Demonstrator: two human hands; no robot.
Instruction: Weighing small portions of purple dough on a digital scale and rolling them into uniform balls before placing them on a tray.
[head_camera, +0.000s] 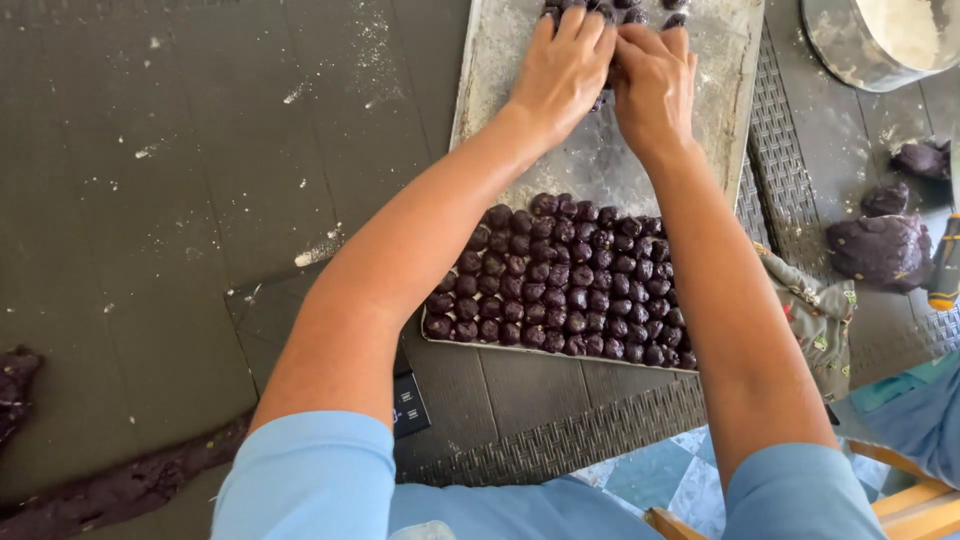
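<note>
Purple dough balls (560, 275) fill the near half of a floured metal tray (730, 90) on the dark bench (150, 200), packed in tight rows. At the tray's far end, the person's left hand (562, 68) and right hand (652, 85) press close together, fingers curled down over a few loose balls (640, 12). Bare tray between and unshaped dough lumps (880, 248) to the right suggest roughly half remains.

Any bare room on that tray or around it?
Free: the tray's middle strip, between the rows of dark balls and the left hand and right hand; the dark mat left. Crowded: dough lumps to the right.
</note>
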